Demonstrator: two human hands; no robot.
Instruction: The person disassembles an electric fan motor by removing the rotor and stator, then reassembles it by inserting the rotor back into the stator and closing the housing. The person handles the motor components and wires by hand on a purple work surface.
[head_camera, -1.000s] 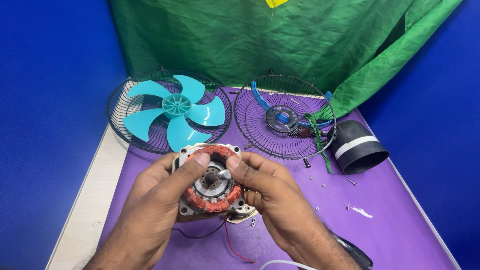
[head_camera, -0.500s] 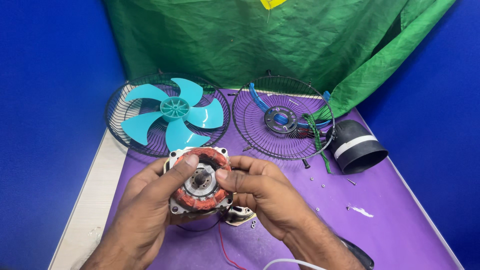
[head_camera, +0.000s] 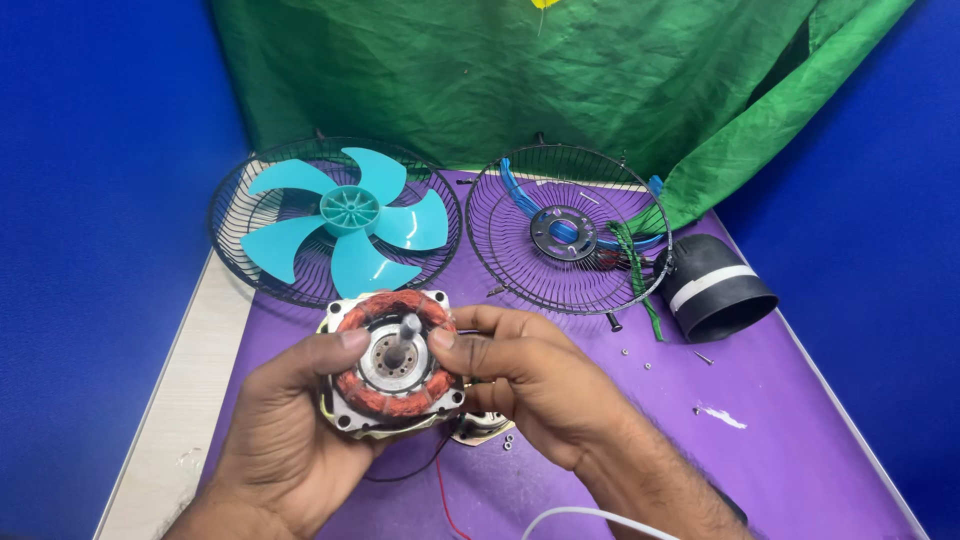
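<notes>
The fan motor (head_camera: 395, 365) was gripped above the purple tabletop (head_camera: 800, 440) by the left hand (head_camera: 285, 430) and right hand (head_camera: 525, 375), fingers closed around it, so its shaft faced upward for view.

Round copper-wound fan motor (head_camera: 394, 365) partly covered by both hands; underside unseen. Red and black wires (head_camera: 440, 485) and white cable (head_camera: 590, 518) cut off at bottom edge. Tiny screws (head_camera: 634, 358) on purple desk (head_camera: 800, 440), type unclear.
</notes>
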